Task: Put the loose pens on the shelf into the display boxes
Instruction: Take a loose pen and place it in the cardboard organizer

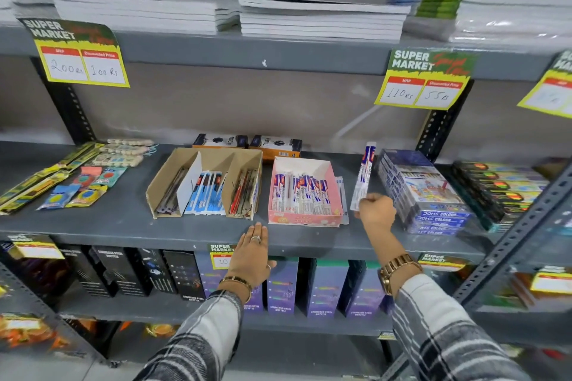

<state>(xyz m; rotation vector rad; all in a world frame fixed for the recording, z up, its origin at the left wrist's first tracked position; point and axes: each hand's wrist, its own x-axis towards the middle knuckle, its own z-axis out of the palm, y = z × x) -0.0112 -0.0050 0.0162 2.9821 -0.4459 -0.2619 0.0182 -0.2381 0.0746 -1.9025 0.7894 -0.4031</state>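
My right hand (pixel 376 212) is closed around the lower end of a packaged pen (pixel 363 175), a white wrapper with blue and red print that stands tilted upright just right of the pink display box (pixel 305 221). That box holds several similar white-wrapped pens. More loose packets (pixel 342 195) lie against its right wall. Left of it sits a brown cardboard display box (pixel 161 185) with three compartments of dark, blue and red pens. My left hand (pixel 250 257) rests flat with fingers apart on the front edge of the grey shelf (pixel 123 226), holding nothing.
Blue colour-pencil boxes (pixel 433 195) are stacked close to the right of my right hand, with dark boxes (pixel 498 192) beyond. Two orange-and-black boxes (pixel 247 142) stand behind the display boxes. Eraser and pencil packets (pixel 77 185) lie at the left. Notebooks (pixel 322 20) fill the shelf above.
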